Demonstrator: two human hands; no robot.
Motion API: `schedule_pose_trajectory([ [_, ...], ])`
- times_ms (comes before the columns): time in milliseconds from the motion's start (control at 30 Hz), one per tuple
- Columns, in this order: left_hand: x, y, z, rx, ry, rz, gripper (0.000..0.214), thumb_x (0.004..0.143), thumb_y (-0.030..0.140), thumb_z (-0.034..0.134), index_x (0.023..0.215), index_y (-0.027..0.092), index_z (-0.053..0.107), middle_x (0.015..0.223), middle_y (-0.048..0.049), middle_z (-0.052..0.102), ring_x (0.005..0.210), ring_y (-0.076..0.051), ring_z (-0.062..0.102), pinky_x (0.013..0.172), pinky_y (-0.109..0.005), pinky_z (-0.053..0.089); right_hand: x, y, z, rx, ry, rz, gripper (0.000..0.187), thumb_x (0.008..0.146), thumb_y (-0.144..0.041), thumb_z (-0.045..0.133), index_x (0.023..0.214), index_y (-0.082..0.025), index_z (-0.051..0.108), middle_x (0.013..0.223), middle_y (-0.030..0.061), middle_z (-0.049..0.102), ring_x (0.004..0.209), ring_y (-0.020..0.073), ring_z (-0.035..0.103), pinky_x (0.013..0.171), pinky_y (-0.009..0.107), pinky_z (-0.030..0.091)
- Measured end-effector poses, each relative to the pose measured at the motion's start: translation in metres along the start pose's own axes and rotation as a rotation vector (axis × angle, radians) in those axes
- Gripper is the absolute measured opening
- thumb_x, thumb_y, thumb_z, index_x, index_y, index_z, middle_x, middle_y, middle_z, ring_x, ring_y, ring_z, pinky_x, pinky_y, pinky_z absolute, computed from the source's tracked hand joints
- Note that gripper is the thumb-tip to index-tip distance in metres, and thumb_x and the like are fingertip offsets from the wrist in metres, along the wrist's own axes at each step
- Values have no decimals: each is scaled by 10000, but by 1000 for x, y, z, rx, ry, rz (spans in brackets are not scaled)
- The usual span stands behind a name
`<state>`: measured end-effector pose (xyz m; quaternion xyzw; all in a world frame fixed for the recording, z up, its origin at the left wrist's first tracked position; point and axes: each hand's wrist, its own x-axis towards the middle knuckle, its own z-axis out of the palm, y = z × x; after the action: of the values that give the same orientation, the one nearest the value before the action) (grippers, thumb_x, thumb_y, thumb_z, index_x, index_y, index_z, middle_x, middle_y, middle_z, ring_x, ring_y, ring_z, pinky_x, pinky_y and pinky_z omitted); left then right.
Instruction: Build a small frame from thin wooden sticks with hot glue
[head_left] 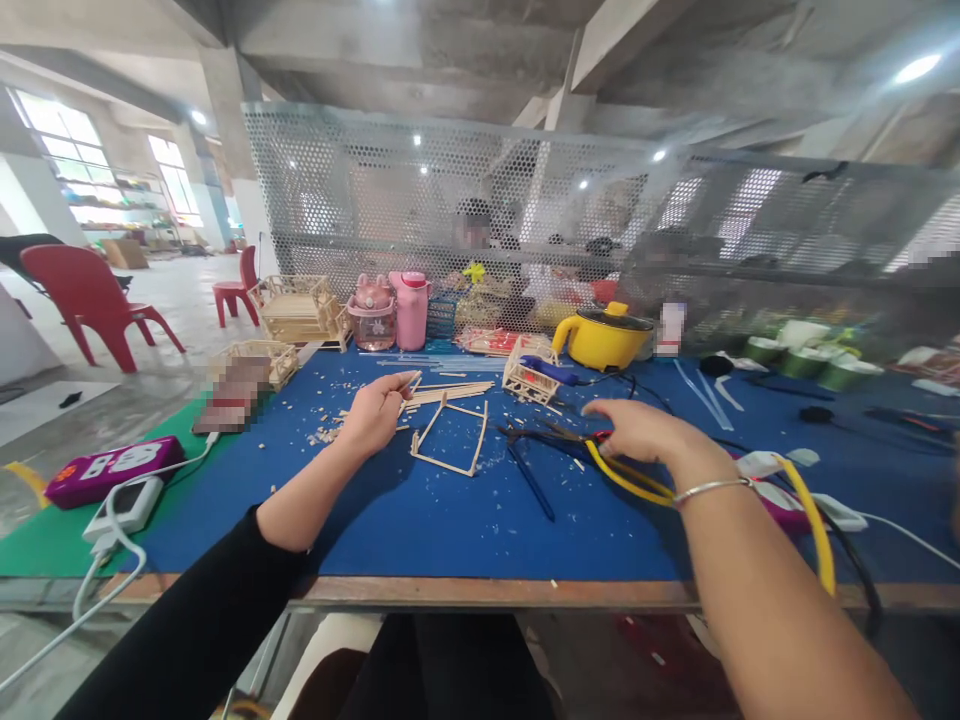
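Observation:
My left hand (377, 408) is closed in a pinch on a short wooden stick (412, 383), held above the blue mat. Just right of it, a frame of thin sticks (450, 435) lies on the mat. My right hand (637, 430) is open, its fingers and thumb apart, over the red and yellow handles (630, 482) of a pair of pliers; whether it touches them I cannot tell. The jaws of the pliers (559, 432) point left. Near them lies a dark blue slim tool (534, 485). Loose wooden sticks (457, 391) lie behind the frame.
A small stick-built piece (531, 375) and a blue-handled tool (547, 370) lie behind the pliers. Farther back stand a yellow pot (609, 338), a pink bottle (411, 312) and a perforated metal screen (360, 200). A phone (234, 393) and a purple power strip (112, 472) are at left.

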<state>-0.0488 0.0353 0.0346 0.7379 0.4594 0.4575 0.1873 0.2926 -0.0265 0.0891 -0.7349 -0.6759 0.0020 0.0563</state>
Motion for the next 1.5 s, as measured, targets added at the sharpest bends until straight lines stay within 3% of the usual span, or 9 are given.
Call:
schedule_pose_trajectory([
  [267, -9, 7, -3, 114, -90, 205, 375, 831, 192, 460, 1201, 180, 519, 998, -41, 724, 822, -165, 660, 772, -285, 500, 7, -132, 36, 560, 235, -607, 315, 919, -359, 424, 1165, -211, 555, 1042, 65, 672, 894, 171, 612, 765, 279, 434],
  [400, -14, 20, 0, 115, -204, 302, 341, 853, 186, 434, 1190, 196, 486, 1044, -39, 712, 878, -164, 668, 794, -282, 499, 6, -136, 54, 440, 189, -612, 274, 915, -358, 435, 800, -179, 607, 715, 24, 644, 650, 141, 556, 606, 247, 359],
  [633, -20, 21, 6, 74, -258, 359, 580, 836, 145, 437, 1391, 227, 292, 1055, -21, 704, 965, -159, 646, 864, -288, 479, 2, -135, 51, 447, 249, -664, 242, 914, -354, 453, 842, -186, 611, 706, 18, 635, 663, 139, 538, 637, 245, 333],
  [767, -17, 18, -2, -68, -201, 297, 566, 793, 259, 573, 1322, 195, 383, 1188, -87, 627, 1046, -185, 595, 899, -310, 457, 5, -127, 46, 411, 299, -487, 266, 906, -362, 447, 778, -196, 611, 688, 34, 643, 671, 165, 565, 631, 258, 343],
  [900, -6, 10, -14, -129, 12, 63, 254, 820, 367, 526, 963, 161, 567, 1121, -102, 630, 971, -191, 595, 805, -312, 466, 15, -94, 35, 730, 627, -98, 281, 910, -395, 382, 864, -190, 569, 686, 34, 637, 623, 152, 574, 616, 250, 407],
  [967, -3, 4, -17, -116, -116, -10, 271, 813, 406, 527, 888, 155, 593, 983, -80, 668, 828, -167, 607, 723, -293, 468, 18, -81, 32, 917, 725, -14, 306, 901, -427, 371, 925, -182, 552, 732, 40, 653, 613, 140, 574, 617, 245, 437],
  [1133, -9, -10, -8, -180, -636, -49, 632, 636, 259, 712, 1230, 175, 515, 1052, -79, 675, 813, -150, 605, 732, -284, 471, 13, -90, 40, 911, 281, -265, 277, 812, -411, 517, 785, -164, 638, 764, 40, 676, 680, 142, 580, 659, 246, 445],
  [1233, -15, -10, 4, -261, -654, -58, 660, 666, 191, 650, 1295, 139, 456, 934, -68, 683, 776, -139, 609, 728, -280, 472, 5, -108, 48, 730, -7, -397, 265, 792, -382, 541, 774, -159, 684, 699, 19, 668, 644, 136, 566, 618, 239, 420],
  [1500, -20, -6, 15, -237, -621, 3, 663, 672, 155, 625, 1311, 132, 450, 832, -31, 661, 755, -146, 606, 742, -291, 475, 0, -113, 51, 426, -125, -414, 179, 719, -283, 586, 727, -167, 721, 670, 17, 702, 610, 127, 587, 560, 212, 392],
])
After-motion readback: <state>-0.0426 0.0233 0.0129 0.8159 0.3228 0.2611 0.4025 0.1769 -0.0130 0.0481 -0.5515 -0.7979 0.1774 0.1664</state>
